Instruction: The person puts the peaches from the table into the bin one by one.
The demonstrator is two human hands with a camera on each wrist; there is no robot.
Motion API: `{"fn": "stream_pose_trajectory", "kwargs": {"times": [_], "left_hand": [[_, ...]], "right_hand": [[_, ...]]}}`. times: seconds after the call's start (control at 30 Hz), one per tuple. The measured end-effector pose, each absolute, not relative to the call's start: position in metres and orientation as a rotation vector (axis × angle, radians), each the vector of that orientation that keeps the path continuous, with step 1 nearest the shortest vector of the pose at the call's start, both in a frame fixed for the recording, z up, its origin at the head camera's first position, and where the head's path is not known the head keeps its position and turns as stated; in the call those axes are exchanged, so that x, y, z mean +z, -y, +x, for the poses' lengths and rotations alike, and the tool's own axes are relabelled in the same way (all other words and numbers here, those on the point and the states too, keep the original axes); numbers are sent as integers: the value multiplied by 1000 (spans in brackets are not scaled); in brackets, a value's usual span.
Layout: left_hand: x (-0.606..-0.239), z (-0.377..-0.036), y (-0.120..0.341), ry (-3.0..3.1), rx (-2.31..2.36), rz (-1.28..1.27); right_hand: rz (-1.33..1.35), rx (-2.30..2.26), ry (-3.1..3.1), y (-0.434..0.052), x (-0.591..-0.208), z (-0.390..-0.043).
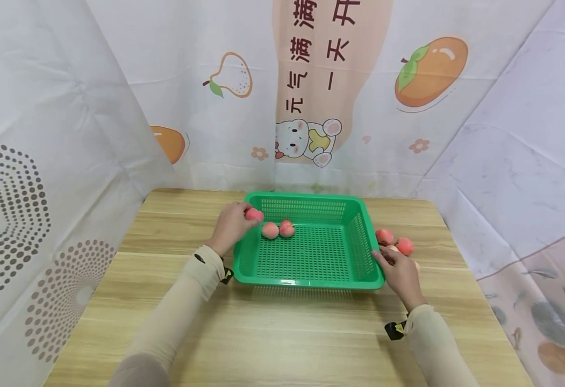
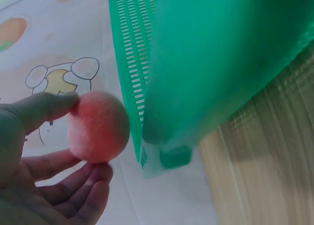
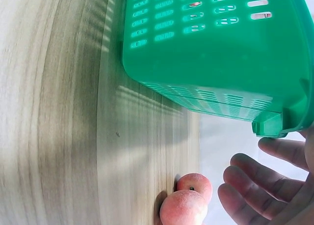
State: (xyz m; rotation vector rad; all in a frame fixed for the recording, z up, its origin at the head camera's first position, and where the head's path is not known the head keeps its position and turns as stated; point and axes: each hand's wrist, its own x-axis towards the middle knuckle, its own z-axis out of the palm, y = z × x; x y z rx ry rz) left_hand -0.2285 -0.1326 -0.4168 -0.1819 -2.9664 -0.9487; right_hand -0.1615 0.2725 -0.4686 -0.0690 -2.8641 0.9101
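The left hand (image 1: 231,224) is pinching a peach (image 1: 254,214) just beside the basket (image 1: 306,282); the right hand (image 1: 402,277) is gripping its opposite rim (image 1: 371,228); loose peaches (image 1: 405,246) are lying just beyond that hand.

Perhaps a workspace: curtains (image 1: 180,54), table (image 1: 287,333)

In the head view, the bare right hand (image 1: 402,275) partly hides round pale-pink fruits (image 1: 392,248), while the rectangular green plastic basket (image 1: 311,283) is partly blurred in the left wrist view and cut off by both wrist views' top edges.
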Motion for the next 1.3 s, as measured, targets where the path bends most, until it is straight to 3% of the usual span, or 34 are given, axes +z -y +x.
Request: {"fn": "stream_pose_trajectory", "kwargs": {"times": [0.47,1.3], "left_hand": [[-411,-240,103,3228,-899,-327],[-447,-251,74,3465,-525,-444]], "right_hand": [[-67,910,2873,-273,-469,-160],[-74,902,2896,-272,-469,-161]]}}
